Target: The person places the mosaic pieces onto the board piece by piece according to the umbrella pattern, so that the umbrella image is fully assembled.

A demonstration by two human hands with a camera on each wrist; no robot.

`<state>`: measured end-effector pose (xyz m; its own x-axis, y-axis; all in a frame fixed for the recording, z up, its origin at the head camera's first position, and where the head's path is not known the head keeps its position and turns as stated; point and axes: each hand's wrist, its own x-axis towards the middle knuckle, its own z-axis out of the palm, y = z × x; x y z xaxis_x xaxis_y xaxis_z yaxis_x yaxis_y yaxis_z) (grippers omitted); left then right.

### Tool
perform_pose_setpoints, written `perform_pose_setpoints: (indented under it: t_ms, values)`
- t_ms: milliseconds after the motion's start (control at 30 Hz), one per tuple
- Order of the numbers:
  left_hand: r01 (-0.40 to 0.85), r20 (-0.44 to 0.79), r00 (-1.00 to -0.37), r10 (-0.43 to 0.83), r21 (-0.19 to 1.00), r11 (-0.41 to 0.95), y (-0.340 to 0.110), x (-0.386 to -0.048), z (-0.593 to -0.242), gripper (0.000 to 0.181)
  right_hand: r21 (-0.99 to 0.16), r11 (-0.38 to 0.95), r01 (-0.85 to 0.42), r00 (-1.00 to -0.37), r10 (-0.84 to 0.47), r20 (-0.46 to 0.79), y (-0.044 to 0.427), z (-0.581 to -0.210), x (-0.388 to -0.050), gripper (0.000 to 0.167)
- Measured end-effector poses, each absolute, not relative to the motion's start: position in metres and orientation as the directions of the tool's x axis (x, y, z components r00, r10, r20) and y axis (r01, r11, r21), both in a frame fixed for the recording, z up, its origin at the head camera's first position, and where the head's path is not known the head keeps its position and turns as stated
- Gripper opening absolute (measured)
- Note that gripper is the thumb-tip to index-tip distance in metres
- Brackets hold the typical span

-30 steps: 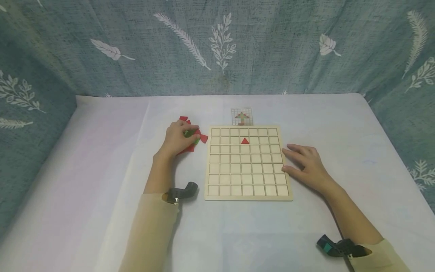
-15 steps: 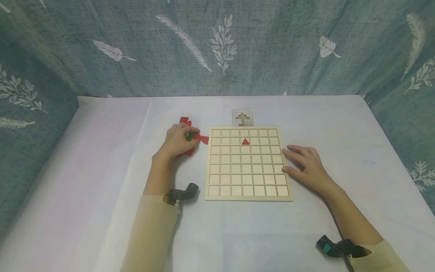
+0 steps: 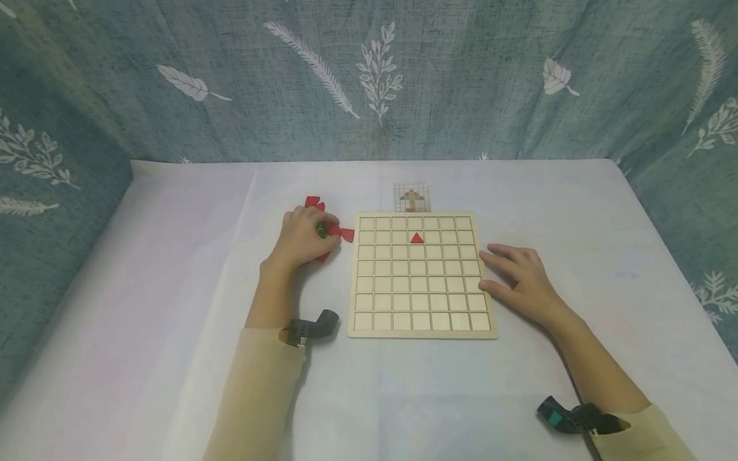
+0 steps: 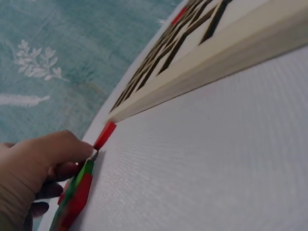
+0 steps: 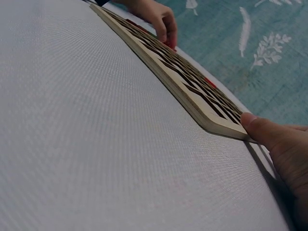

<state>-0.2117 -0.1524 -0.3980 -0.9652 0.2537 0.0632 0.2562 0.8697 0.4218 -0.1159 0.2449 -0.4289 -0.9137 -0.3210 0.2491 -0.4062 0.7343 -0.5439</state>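
Left of the board lies a small pile of flat red pieces (image 3: pixel 312 201) and green pieces (image 3: pixel 321 230). My left hand (image 3: pixel 298 235) is over this pile with bent fingers. Its thumb and index finger lie on either side of a red piece; whether they pinch it I cannot tell. The palm hides part of the pile. A wooden grid board (image 3: pixel 352 288) lies flat, with one red triangle (image 3: pixel 417 239) in a cell of its second row from the back. My right hand (image 3: pixel 521 282) touches the board's right edge with fingertips and thumb, its fingers loosely extended.
Behind the board lies a small card (image 3: pixel 412 197) printed with a grid and a red, green and orange figure. A red piece (image 3: pixel 348 235) sits close to the board's left edge. White cloth (image 3: pixel 438 384) covers the table, and a patterned curtain (image 3: pixel 461 77) hangs behind.
The left hand's fingers shift slightly among the pieces, and less green shows between thumb and index finger. The right hand, board and red triangle stay as they were.
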Motion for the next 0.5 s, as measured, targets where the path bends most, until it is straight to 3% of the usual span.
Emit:
perform_pose_setpoints:
  t_ms: [267,500]
  values:
    - [0.228,0.044,-0.969,0.245,0.550,0.804,-0.149,-0.211,-0.392,0.039,-0.547,0.727,-0.414,-0.910,-0.324,0.257,0.244,-0.427,-0.116,0.052]
    - [0.284,0.085,-0.953,0.291,0.591,0.755,-0.137,-0.208,-0.388,0.034,-0.548,0.727,-0.414,-0.910,-0.326,0.255,0.245,-0.428,-0.115,0.052]
